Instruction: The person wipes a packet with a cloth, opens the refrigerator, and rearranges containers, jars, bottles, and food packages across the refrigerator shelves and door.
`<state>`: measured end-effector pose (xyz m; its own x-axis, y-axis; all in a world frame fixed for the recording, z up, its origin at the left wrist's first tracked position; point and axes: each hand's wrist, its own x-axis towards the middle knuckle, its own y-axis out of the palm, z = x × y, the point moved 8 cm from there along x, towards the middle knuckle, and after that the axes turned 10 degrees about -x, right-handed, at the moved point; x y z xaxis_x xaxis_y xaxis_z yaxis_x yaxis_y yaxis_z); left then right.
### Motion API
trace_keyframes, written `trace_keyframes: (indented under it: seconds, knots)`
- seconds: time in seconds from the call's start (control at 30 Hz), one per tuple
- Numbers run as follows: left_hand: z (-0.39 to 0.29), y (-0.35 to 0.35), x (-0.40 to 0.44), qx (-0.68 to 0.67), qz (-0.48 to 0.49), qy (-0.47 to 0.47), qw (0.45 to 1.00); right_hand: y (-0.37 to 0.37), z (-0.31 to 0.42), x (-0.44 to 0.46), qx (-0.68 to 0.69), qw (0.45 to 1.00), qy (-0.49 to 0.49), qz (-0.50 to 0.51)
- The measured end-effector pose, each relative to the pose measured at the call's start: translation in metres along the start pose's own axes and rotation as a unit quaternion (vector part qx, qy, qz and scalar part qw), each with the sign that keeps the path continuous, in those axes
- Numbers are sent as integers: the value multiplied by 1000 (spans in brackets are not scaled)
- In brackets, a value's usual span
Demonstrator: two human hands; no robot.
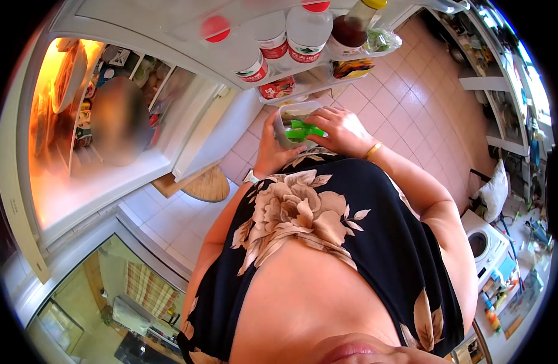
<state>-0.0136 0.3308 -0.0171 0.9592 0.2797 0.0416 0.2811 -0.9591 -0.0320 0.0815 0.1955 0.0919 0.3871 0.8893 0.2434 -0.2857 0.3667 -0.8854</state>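
A small whitish container (281,129) is held in front of my body, with my left hand (272,150) wrapped round its side and bottom. Inside it lies a bright green item (300,131), perhaps a packet. My right hand (342,132) reaches over the container's right side, its fingers closed at the green item. Just above both hands is the open fridge door's shelf (315,87), holding a red packet (277,88) and a yellow-black packet (353,68). Clear bottles with red caps (307,33) and a dark bottle with a yellow cap (350,30) stand on the shelf above.
The lit fridge interior (118,103) with packed shelves is at the left, partly blurred. A round wooden board (206,184) lies below it. Pink floor tiles (406,91) extend right, towards a shelving rack (491,85). A white washing machine (484,246) is at the lower right.
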Motion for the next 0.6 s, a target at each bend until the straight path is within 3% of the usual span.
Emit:
trace_keyframes:
  seconds: [0.07, 0.3, 0.43, 0.6]
  knots:
    - [-12, 2, 1, 57, 14, 51, 997, 8, 0, 4, -18, 1000, -8, 13]
    - [-18, 9, 1, 86, 50, 63, 993, 1, -21, 10, -3, 999, 37, -11]
    - [-12, 8, 0, 72, 50, 30, 996, 11, -35, 5, 22, 995, 90, -47]
    - [7, 9, -2, 9, 46, -13, 999, 4, -18, 5, -3, 998, 62, -3]
